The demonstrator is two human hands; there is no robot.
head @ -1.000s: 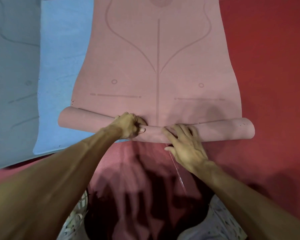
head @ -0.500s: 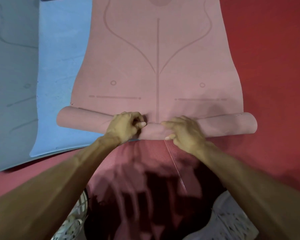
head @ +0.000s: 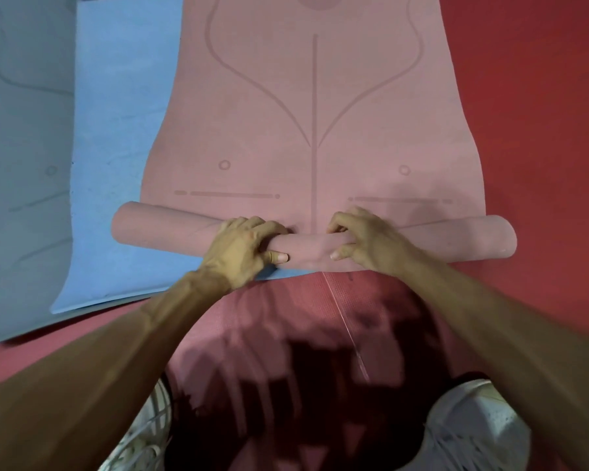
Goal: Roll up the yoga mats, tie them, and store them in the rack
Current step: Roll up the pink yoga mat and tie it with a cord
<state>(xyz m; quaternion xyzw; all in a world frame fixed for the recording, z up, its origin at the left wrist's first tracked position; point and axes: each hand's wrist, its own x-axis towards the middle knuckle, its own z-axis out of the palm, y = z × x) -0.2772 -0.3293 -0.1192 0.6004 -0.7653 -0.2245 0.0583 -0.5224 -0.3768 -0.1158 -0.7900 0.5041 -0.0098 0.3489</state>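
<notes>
Now left hand (head: 245, 248) and right hand (head: 368, 241) clamp the roll (head: 165, 229) of the pink mat (head: 371, 96) near its middle. Even, tight pressure should stop either end running ahead.

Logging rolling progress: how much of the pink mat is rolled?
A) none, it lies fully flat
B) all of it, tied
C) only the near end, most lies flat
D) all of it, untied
C: the left hand and right hand grip a slim roll at the near end; the pink mat beyond lies flat.
</notes>
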